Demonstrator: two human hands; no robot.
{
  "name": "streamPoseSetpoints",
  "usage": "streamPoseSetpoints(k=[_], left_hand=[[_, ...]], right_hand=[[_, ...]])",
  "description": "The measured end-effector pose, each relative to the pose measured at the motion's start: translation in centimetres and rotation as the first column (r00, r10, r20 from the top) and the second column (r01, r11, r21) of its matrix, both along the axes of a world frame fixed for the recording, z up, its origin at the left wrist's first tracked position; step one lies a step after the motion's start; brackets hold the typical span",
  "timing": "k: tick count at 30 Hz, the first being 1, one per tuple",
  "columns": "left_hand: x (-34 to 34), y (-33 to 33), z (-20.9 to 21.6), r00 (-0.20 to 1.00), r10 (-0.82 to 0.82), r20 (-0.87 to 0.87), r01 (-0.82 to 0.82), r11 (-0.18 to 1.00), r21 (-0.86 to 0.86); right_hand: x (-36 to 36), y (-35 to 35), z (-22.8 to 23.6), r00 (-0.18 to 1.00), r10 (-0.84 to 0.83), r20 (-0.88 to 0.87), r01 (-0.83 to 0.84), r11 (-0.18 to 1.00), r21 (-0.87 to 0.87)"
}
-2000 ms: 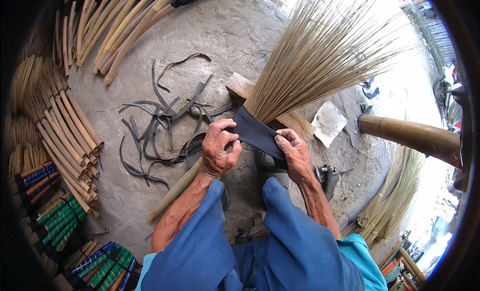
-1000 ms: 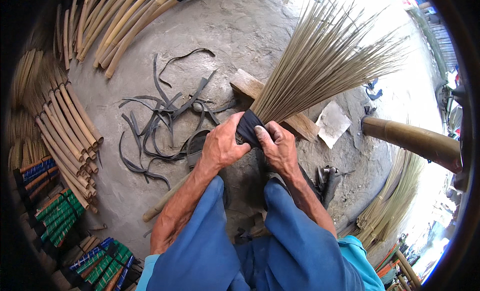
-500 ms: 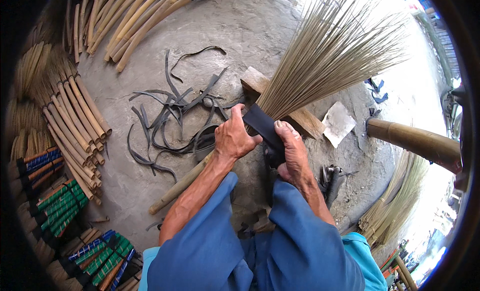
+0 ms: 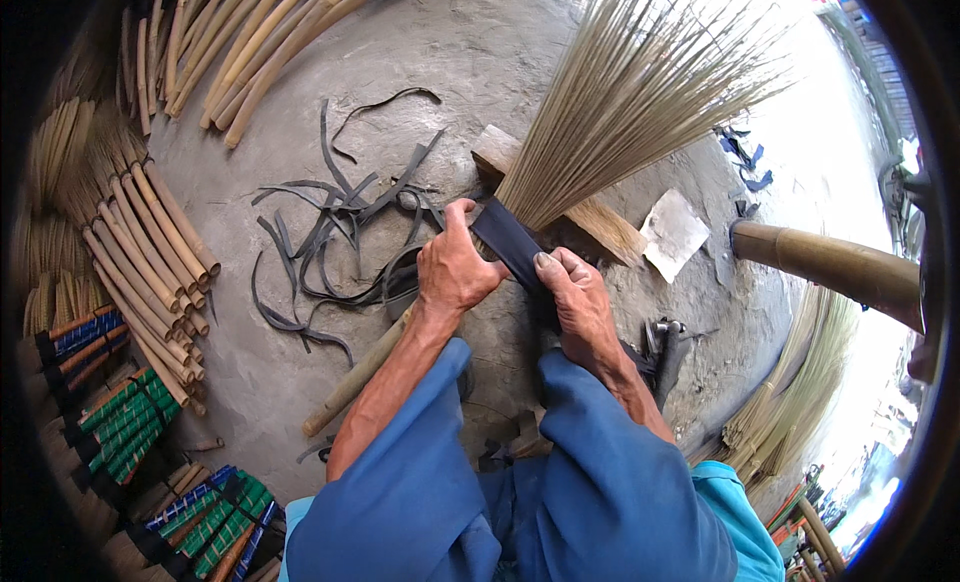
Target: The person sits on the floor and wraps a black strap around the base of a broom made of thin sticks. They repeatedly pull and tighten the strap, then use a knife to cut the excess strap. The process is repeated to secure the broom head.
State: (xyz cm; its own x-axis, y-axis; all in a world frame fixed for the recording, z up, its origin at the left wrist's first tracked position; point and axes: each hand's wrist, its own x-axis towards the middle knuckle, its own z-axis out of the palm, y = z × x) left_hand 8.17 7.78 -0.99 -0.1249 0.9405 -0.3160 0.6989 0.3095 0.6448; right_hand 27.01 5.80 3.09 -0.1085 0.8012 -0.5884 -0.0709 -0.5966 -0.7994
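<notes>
A broom's spread of thin tan bristles [image 4: 620, 102] fans out away from me to the upper right. Around its bound neck lies a wide black band [image 4: 508, 240], which looks like rubber strip. My left hand [image 4: 455, 267] is closed about the broom's neck at the band's left end, thumb toward the right. With thumb and fingers, my right hand [image 4: 578, 300] pinches the band's lower right part. The hands and band hide most of the binding. Below my left hand, a bamboo pole [image 4: 355, 382] slants down beside my left forearm.
Loose black strips [image 4: 345, 222] lie tangled on the floor to the left. Under the bristles rests a wooden block [image 4: 605, 230], with a pale flat scrap [image 4: 674, 234] beside it. Finished handles [image 4: 150, 232] are stacked at left; a thick bamboo post [image 4: 825, 267] juts in from the right.
The broom and both hands sit slightly farther left in view. My right hand's fingers have shifted from wrapping the band to pinching it, and more of the band's face shows.
</notes>
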Motion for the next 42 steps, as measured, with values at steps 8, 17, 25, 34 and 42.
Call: streamPoseSetpoints(k=[8,17,25,34,42], left_hand=[[0.4,-0.2,-0.4,1.0,0.012,0.003,-0.013,0.996,0.083],[0.3,0.2,-0.4,1.0,-0.001,-0.008,0.001,0.998,0.062],[-1.3,0.8,-2.1,0.951,-0.117,0.287,0.096,0.992,0.087],[1.2,0.4,-0.8,0.993,-0.095,0.07,0.075,0.967,0.244],[-1.4,2.1,-2.6,0.823,-0.074,0.564,0.158,0.982,-0.101]], right_hand=[[1.4,0.6,-2.3,0.995,0.027,0.101,-0.044,0.984,0.172],[1.5,2.0,-2.5,0.997,0.007,0.078,-0.027,0.964,0.266],[1.1,1.9,-3.5,0.951,0.026,0.307,-0.126,0.942,0.311],[0.1,4.1,-3.5,0.837,0.034,0.546,-0.273,0.891,0.363],[0.9,3.2,-2.7,0.858,0.076,0.508,-0.258,0.919,0.297]])
